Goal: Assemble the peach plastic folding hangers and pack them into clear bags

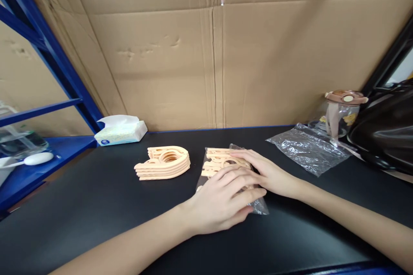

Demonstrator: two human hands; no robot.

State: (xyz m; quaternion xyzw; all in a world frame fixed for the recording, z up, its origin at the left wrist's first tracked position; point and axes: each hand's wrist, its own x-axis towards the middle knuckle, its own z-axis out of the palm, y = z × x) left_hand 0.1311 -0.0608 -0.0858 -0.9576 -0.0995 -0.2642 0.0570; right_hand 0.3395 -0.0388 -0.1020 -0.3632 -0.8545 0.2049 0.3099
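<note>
Resting left hand (222,203), fingers apart, over hangers (217,152); cannot tell for right hand (260,168). Could tear bag (260,207) beneath — by pressing.

Stacked plastic pieces (176,167) and bagged pieces (213,167) both light peach; the film bag (260,207) around the latter and the loose bag (305,148) colourless, with white glints. Tabletop (97,210) matt black, cardboard (161,64) plain tan, metal frame (63,62) saturated blue, bulky item (387,124) at right glossy black-brown. Tissue box (121,135) pale green and white, faintly mottled, with a dark blue oval mark, its tissue (121,119) white; cup (351,116) clear with yellow motifs, its lid (342,94) dusty pink-brown with a cream button (348,99).
</note>
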